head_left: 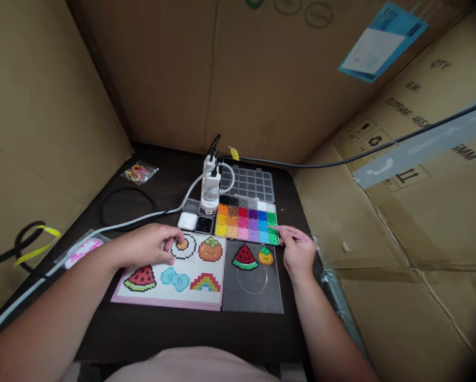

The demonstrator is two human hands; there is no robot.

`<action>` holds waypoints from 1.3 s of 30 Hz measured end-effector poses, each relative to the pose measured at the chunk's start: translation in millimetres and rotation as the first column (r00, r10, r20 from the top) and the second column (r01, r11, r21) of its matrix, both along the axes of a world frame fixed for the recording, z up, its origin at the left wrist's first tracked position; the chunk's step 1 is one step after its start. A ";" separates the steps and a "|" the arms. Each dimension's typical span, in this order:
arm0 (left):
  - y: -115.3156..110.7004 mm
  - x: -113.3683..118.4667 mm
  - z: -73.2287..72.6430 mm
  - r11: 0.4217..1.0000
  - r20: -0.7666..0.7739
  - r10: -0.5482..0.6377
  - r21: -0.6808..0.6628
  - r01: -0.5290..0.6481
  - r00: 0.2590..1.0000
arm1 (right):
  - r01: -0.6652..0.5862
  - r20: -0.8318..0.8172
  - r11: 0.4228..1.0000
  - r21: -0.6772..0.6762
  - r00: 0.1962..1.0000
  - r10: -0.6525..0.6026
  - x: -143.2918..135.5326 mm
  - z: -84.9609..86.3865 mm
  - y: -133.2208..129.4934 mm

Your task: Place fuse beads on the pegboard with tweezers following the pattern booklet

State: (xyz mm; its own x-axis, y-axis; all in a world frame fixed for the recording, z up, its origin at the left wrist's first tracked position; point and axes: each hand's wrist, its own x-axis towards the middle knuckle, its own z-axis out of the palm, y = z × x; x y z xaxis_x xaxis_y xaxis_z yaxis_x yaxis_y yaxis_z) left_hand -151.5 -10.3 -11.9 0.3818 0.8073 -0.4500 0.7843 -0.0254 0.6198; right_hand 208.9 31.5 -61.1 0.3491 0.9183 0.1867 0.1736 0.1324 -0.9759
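Observation:
My left hand [158, 244] hovers or rests over the upper left of a pattern sheet [174, 268] with a watermelon, bow, rainbow, egg and orange fruit; its fingers are curled but apart, holding nothing visible. Pink tweezers [291, 233] are gripped in my right hand [299, 254], their tip over the blue and green cells at the right of a bead box [248, 220]. Below the box lies a clear pegboard [254, 297], bearing a bead watermelon slice [245, 257] and a small orange bead fruit [265, 257].
Behind the bead box is its clear divided lid [254, 184]. A white power strip [210, 185] with cables stands beside two small trays of white beads [187, 220] and black beads [203, 224]. A bag of coloured bands [139, 172] lies back left. Cardboard walls [174, 79] surround the table.

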 end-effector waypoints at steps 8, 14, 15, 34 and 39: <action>1.3 -1.3 -4.7 1.000 -0.006 -0.016 0.015 0.016 1.000 | -0.015 0.052 1.000 -0.020 0.999 0.016 0.2 3.2 -1.5; 2.0 -2.2 -8.0 1.000 0.015 0.002 0.002 -0.002 1.000 | -0.007 0.101 1.000 -0.021 0.995 0.009 0.8 2.7 -1.2; 2.1 -2.2 -8.1 1.000 0.014 0.001 0.001 -0.001 1.000 | -0.006 0.099 1.000 -0.025 0.995 0.009 1.0 2.5 -1.0; -1.2 -2.0 0.0 1.000 0.050 -0.009 0.024 0.008 0.999 | 0.080 -0.145 0.993 -0.087 0.985 -0.092 -6.5 14.0 -2.4; -2.5 -3.6 -0.1 1.000 0.078 -0.012 0.000 0.012 0.997 | 0.071 -0.172 0.997 0.003 0.983 -0.069 -10.7 12.5 -1.5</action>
